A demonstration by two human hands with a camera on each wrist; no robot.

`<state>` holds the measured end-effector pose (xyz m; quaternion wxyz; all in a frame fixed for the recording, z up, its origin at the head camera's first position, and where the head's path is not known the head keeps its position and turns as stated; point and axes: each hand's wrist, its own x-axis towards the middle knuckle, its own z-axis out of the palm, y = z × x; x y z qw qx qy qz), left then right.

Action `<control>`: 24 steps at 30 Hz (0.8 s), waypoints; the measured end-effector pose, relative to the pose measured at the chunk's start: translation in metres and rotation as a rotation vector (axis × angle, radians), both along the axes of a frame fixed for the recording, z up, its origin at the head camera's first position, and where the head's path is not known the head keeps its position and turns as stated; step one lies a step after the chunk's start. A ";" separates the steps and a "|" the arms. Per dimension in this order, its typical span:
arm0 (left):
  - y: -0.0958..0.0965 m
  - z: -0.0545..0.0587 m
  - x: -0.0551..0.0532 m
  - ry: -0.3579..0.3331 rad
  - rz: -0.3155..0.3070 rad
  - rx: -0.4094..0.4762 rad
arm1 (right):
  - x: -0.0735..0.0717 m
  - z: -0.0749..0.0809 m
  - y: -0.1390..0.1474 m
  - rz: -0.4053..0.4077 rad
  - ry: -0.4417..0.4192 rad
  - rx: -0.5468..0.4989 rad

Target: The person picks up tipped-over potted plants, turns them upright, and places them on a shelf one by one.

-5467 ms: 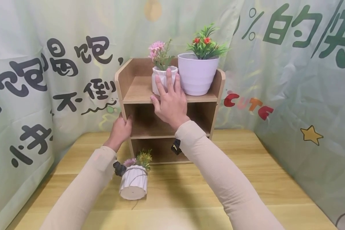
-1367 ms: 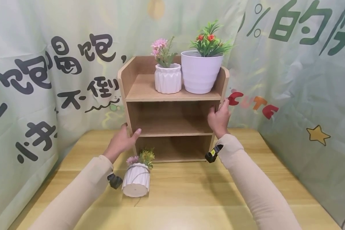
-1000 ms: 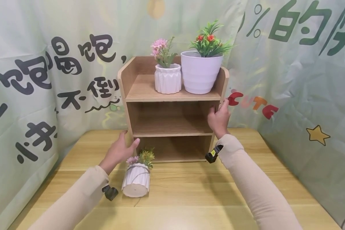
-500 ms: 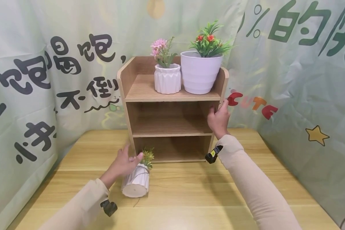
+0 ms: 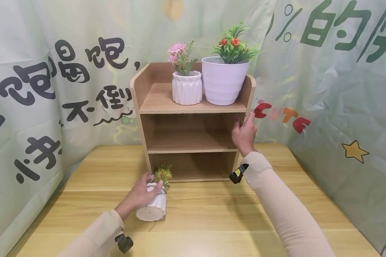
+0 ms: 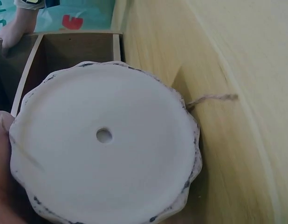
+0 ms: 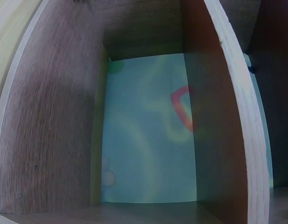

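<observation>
A fluted white flowerpot [image 5: 152, 208] with pink and yellow flowers lies tipped on the table, its base toward me. My left hand [image 5: 143, 194] grips it from above, thumb across the top and fingers over the far left side. In the left wrist view the pot's round base [image 6: 106, 140] with a small drain hole fills the middle, and twine hangs from it. My right hand [image 5: 245, 135] holds the right side panel of the wooden shelf [image 5: 193, 147] at the middle tier; some of its fingers are hidden behind the panel.
On the shelf's top tier stand a small white pot [image 5: 187, 90] with pink flowers and a larger white pot [image 5: 224, 84] with red flowers. The two lower tiers show bare boards. A printed curtain [image 5: 325, 89] hangs around the table [image 5: 212, 221].
My left hand has let go of the shelf's left side, moved down toward me and taken hold of the lying flowerpot. Earlier, my right hand went from the small upper pot to the shelf's right side.
</observation>
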<state>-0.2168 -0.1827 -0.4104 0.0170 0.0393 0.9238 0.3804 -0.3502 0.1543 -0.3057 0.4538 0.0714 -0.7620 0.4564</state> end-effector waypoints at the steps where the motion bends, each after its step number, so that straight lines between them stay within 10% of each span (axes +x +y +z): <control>1: 0.001 0.000 0.001 -0.001 -0.003 0.004 | 0.000 0.000 0.000 -0.001 0.000 0.002; 24: 0.001 0.001 0.024 -0.146 0.054 0.092 | 0.000 -0.004 -0.002 -0.011 0.020 -0.011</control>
